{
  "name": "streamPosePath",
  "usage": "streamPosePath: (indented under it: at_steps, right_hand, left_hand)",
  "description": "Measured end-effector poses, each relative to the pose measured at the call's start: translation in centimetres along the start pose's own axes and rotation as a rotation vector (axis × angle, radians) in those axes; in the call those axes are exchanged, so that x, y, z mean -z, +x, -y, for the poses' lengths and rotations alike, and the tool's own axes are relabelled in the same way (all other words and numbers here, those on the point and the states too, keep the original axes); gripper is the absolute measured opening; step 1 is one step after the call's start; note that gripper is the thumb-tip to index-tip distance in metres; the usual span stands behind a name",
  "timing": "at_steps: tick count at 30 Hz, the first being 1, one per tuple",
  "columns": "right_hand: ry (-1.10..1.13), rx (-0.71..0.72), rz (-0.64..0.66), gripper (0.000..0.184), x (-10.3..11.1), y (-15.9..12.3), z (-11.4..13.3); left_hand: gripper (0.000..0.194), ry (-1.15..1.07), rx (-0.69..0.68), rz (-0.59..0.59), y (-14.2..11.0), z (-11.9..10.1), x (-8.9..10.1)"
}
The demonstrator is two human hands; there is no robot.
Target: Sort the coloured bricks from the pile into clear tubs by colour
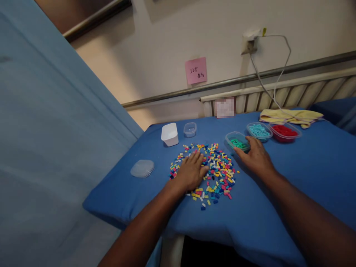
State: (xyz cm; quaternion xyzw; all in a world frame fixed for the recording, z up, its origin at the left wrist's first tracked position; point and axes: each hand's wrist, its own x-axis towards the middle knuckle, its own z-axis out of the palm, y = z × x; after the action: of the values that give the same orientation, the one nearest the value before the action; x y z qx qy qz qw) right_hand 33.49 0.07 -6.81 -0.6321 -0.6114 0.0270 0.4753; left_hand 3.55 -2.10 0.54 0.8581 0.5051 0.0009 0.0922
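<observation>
forearms, left hand flat on oblong bricks, right hand — grip unclear — at tub

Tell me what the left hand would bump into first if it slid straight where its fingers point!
The left hand would likely meet more of the loose colorful blocks just ahead, unless it's high enough to pass over them; its height is hard to tell.

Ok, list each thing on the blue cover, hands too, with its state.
Loose pieces: mixed colours, spread out
Green-piece tub: uncovered, partly filled
Blue-piece tub: uncovered, filled
Red-piece tub: uncovered, filled
Small clear tub: upright, uncovered
White tub: upright, uncovered
Clear lid: lying flat
Yellow cloth: loosely folded
Left hand: palm down on loose pieces
Right hand: open at green-piece tub, contact unclear
</observation>
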Motion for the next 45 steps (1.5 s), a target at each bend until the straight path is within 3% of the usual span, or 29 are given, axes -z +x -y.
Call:
streamPosePath:
  at_steps: [5, 9, 13, 16, 21, 24, 27, 31, 36, 40, 45]
  right_hand:
    - [-0.054, 0.056, -0.014, 0.06, 0.3, 0.0, 0.2]
    - [-0.085, 0.088, -0.027, 0.051, 0.8, 0.0, 0.4]
    - [-0.071, 0.061, -0.02, 0.054, 0.5, -0.1, -0.1]
    - [-0.055, 0.035, -0.014, 0.055, 0.0, -0.2, -0.8]
    - [-0.029, 0.055, -0.016, 0.056, -0.2, -0.1, -1.6]
    - [-0.057, 0.086, 0.003, 0.05, 0.1, -0.1, -1.4]
    - [-0.091, 0.111, 0.002, 0.045, 0.3, -0.1, -1.0]
    - [-0.11, 0.147, -0.016, 0.043, 0.5, -0.2, -0.3]
    - [-0.139, 0.21, -0.071, 0.031, 1.8, 0.3, 0.8]
    - [-0.218, 0.222, -0.093, 0.027, 3.6, 0.8, 1.4]
    - [-0.275, 0.299, 0.082, 0.031, 4.0, 0.6, 1.3]
  left_hand:
    - [0.075, -0.018, 0.124, -0.041, 1.5, 4.7, 0.5]
    - [0.072, -0.035, 0.164, -0.086, 3.5, 4.9, 0.3]
    - [0.077, -0.036, 0.158, -0.058, 5.1, 2.2, 0.2]
    - [0.086, -0.02, 0.047, -0.01, 4.8, -1.1, -0.2]
    - [0.091, -0.018, -0.162, 0.043, 1.5, -6.1, -1.3]
    - [0.087, -0.013, -0.265, 0.04, -0.5, -6.6, -1.6]
    - [0.086, -0.002, -0.198, 0.05, -1.2, -4.7, -1.1]
    - [0.082, 0.046, 0.006, 0.047, -0.4, -0.3, 0.2]
    - [0.076, 0.044, 0.125, -0.061, 1.3, 4.6, 1.8]
    - [0.076, -0.101, 0.137, -0.195, 2.6, 7.6, 2.3]
    - [0.078, -0.346, 0.102, -0.298, 3.0, 10.8, 1.8]
